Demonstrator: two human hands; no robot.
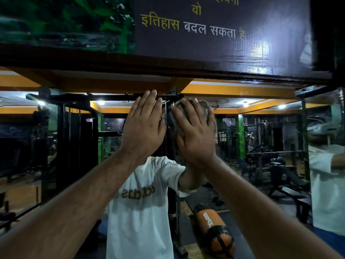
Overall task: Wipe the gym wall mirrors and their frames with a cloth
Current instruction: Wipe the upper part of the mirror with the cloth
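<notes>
Grey cloth (172, 116) pinned under spread right hand (194, 133) fingers at mirror (261, 146) 12 o'clock; flat left hand (143, 126), fingers together, may smear glass.

Grey mottled cloth (172, 116); dark brown mirror frame (168, 66); orange-black punching bag (214, 227).

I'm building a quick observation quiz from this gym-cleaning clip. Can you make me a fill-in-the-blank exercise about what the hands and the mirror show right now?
1. The right hand presses a ______ flat against the mirror.
2. The left hand lies on the glass with its fingers ______, holding nothing.
3. Both hands are just below the mirror's ______ frame edge.
4. The reflected shirt is ______ in colour.

Missing words: cloth; straight; top; white
</notes>
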